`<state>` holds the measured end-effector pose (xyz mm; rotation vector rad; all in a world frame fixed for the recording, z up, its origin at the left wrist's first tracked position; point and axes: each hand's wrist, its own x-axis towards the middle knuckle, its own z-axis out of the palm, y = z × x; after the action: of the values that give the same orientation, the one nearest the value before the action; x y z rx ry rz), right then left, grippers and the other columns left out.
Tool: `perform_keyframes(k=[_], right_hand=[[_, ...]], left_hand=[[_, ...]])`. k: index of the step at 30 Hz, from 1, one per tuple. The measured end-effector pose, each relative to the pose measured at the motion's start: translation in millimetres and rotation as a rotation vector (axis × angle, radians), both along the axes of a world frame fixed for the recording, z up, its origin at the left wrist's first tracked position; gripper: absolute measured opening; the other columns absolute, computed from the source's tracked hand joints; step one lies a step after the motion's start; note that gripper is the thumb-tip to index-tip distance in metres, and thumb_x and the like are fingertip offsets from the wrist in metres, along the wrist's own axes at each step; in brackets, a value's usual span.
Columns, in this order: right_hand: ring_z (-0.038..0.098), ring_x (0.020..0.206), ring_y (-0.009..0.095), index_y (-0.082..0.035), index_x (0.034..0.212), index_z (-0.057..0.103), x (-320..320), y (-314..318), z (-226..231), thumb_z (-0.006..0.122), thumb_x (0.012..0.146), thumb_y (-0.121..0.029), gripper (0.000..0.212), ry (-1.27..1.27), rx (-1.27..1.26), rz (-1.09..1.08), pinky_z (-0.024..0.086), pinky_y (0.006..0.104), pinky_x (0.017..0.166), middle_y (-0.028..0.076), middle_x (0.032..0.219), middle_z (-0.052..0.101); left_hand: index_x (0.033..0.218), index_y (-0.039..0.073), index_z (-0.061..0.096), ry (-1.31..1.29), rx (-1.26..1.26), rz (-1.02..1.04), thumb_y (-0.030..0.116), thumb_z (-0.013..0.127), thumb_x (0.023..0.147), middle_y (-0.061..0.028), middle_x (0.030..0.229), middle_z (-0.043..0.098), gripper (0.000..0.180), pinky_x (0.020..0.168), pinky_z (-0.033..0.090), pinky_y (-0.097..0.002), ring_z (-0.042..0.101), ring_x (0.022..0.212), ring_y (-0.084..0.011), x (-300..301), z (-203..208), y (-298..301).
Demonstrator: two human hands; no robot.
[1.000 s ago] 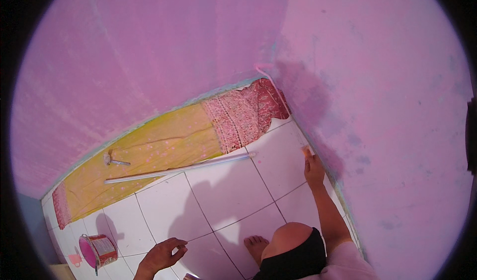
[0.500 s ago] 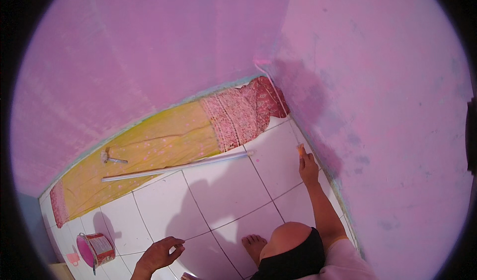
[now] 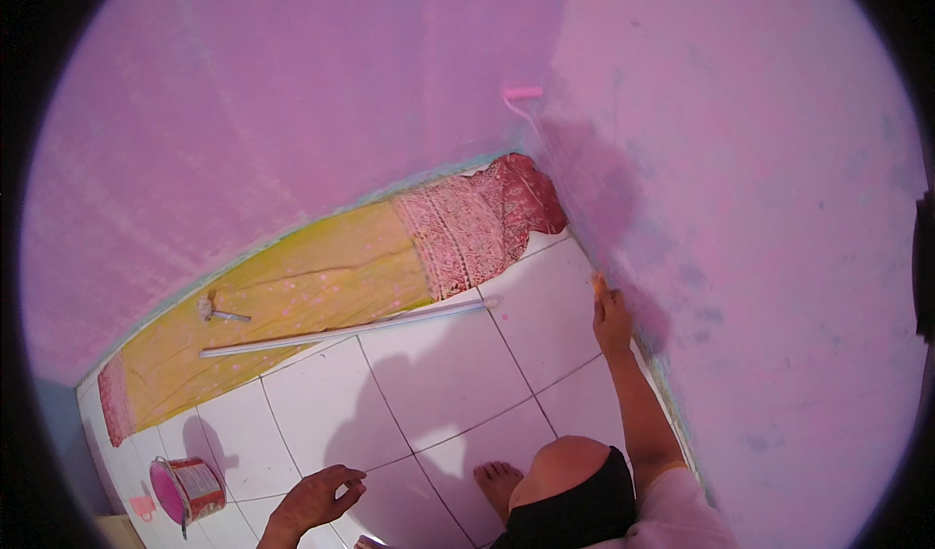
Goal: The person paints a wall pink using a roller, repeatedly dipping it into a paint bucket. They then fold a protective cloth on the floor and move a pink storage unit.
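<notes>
Bucket: paint bucket (image 3: 202, 487) w/ pink inside, open-topped, on bare tile (image 3: 302, 393); could spill if knocked, as no cloth under it. Small pink item (image 3: 143, 507) beside it: too tiny to ID. Paint depth hidden.

Brush: brush-type tool (image 3: 230, 315) lies on yellow cloth (image 3: 321, 266); any wet paint might smear if it's trodden on. Head blurry, wet/dry n/k.

L hand: left hand (image 3: 317, 498) free, grip loosely curled, thumb & fingertips apart, nothing held; forearm cut off at lower edge.

Pole: pale pole (image 3: 341, 334) rests part on cloth, part on tile; may roll underfoot → trip. Far-end detail unclear.

Foot: bare foot (image 3: 499, 481) on tile; slip poss. if drips land there. Other foot mostly cut off.

Spot: pink fleck (image 3: 504, 314) on tile past cloth edge, so more drips could mark the floor.

Roller: pink roller (image 3: 523, 93) up near the corner; might smear the adjacent wall (image 3: 760, 218) if it swings over. Wall contact: can't tell. Wire arm (image 3: 518, 110) fades lower down, pink on pink.

R hand: right hand (image 3: 614, 325) grip closed round roller's orange handle (image 3: 598, 283); one-handed hold, so head may wobble. Some fingers hidden.
</notes>
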<state>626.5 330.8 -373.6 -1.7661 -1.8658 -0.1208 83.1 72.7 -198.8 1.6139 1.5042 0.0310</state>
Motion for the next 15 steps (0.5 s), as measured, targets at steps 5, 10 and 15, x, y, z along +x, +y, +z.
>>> perform_keyframes(k=[5,10,15], right_hand=[[0.061,0.077,0.034,-0.027,0.149,0.053,7,-21,-33,0.061,0.1,-0.017,0.051,-0.01,-0.177,-0.024,0.052,0.0466,0.068,0.013,0.086,0.059],[0.062,0.077,0.034,-0.023,0.145,0.057,18,-19,-33,0.061,0.1,-0.018,0.046,-0.09,-0.076,0.036,0.052,0.0473,0.066,0.013,0.089,0.059],[0.064,0.082,0.036,-0.026,0.142,0.058,33,-15,0,0.062,0.098,-0.02,0.045,-0.133,-0.118,-0.011,0.055,0.0503,0.069,0.013,0.096,0.06]], left_hand=[[0.118,0.013,0.07,0.03,0.001,0.015,0.028,0.067,0.097,-0.0052,0.101,0.072,0.026,0.087,0.057,-0.0379,0.07,0.096,-0.0261,-1,0,-2],[0.117,0.012,0.07,-0.003,0.018,0.023,0.027,0.067,0.097,-0.0051,0.101,0.072,0.025,0.086,0.057,-0.0378,0.071,0.095,-0.0258,-1,1,-3],[0.119,0.013,0.07,0.0,-0.005,0.018,0.027,0.066,0.098,-0.0058,0.101,0.072,0.026,0.086,0.057,-0.0373,0.071,0.096,-0.0257,-2,-2,-1]])
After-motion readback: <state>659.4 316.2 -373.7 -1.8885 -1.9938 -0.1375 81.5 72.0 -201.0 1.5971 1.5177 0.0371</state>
